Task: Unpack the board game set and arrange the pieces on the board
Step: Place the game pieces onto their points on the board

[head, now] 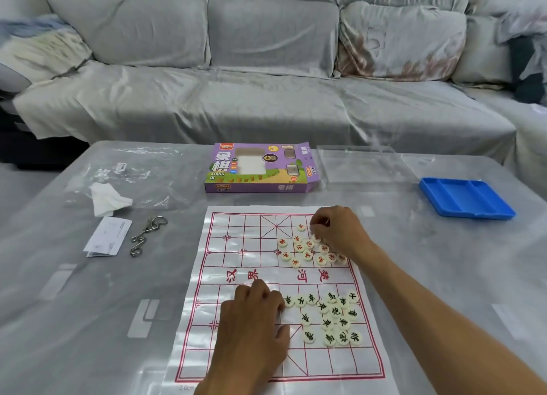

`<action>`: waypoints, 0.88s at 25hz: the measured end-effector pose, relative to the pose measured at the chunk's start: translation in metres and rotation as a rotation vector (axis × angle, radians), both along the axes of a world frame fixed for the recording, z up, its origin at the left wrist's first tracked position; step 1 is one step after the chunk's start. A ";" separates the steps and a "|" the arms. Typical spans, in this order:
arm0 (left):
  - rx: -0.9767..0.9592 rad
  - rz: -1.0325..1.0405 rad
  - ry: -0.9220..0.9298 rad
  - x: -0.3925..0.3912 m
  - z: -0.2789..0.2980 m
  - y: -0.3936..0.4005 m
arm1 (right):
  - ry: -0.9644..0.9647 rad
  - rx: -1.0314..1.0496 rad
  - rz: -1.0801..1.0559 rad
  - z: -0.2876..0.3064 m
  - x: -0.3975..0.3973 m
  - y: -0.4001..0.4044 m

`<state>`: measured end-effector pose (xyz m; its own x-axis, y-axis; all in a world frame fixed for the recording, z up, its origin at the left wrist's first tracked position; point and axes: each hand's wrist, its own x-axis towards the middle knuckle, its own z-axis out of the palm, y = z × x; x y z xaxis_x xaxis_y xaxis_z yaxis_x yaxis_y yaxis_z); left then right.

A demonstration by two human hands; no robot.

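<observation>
The paper board (236,276) lies flat on the table just nearer than the purple game box (260,169). The right hand (337,229) curls over the red-lettered pieces (307,249) on the board's far half, its grip hidden. The left hand (254,314) rests on the near half, fingers bent, touching the black-lettered pieces (328,317).

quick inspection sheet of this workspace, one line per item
surface: table under a glossy clear cover
job's things: paper board lies flat; red pieces clustered on its far half, black pieces on its near half, none set out in order; purple box open beyond it; blue tray far right
clutter: tissue, paper slip, metal ring puzzle, clear bag, clear lid
grippers: left hand on the near half beside the black pieces; right hand curled over the red pieces
cables: nothing seen
surroundings: covered sofa behind
</observation>
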<state>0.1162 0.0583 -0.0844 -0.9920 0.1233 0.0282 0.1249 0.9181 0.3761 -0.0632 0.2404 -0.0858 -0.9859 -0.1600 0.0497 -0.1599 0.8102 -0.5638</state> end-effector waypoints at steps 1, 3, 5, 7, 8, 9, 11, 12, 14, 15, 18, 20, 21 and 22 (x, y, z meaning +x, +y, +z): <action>0.004 0.000 -0.001 0.000 -0.001 0.000 | -0.003 -0.079 -0.024 0.000 -0.001 0.001; 0.003 0.005 -0.017 0.000 -0.002 0.001 | 0.047 -0.144 -0.085 -0.003 -0.003 0.002; -0.001 0.011 -0.032 -0.003 -0.002 0.001 | 0.056 -0.035 -0.021 -0.007 -0.004 -0.002; 0.000 0.004 -0.032 -0.005 -0.001 0.001 | -0.029 0.039 0.111 -0.008 -0.005 -0.009; 0.002 0.000 -0.027 -0.004 -0.001 0.001 | -0.070 0.022 0.151 -0.005 -0.002 -0.011; 0.003 -0.003 -0.020 -0.004 -0.001 0.001 | -0.065 -0.014 0.150 -0.001 0.002 -0.010; 0.010 -0.011 -0.011 -0.003 -0.002 -0.001 | 0.042 -0.107 0.026 0.001 0.013 0.001; 0.009 -0.010 -0.015 -0.003 -0.003 -0.002 | 0.086 -0.110 -0.045 -0.002 0.024 0.011; 0.000 -0.002 -0.027 -0.003 -0.003 -0.001 | 0.045 0.027 -0.060 -0.012 0.048 0.030; 0.005 0.002 -0.026 -0.003 -0.003 -0.001 | -0.004 0.139 0.009 -0.017 0.058 0.035; 0.014 -0.001 -0.035 -0.001 0.000 -0.001 | -0.041 0.297 0.161 -0.029 0.065 0.026; 0.016 -0.016 -0.021 0.001 0.002 -0.002 | -0.049 0.281 0.180 -0.031 0.059 0.009; 0.021 -0.019 -0.014 0.001 0.002 -0.002 | -0.059 0.259 0.197 -0.032 0.055 0.000; 0.027 -0.019 -0.012 0.000 0.002 -0.003 | -0.063 0.234 0.218 -0.031 0.051 -0.008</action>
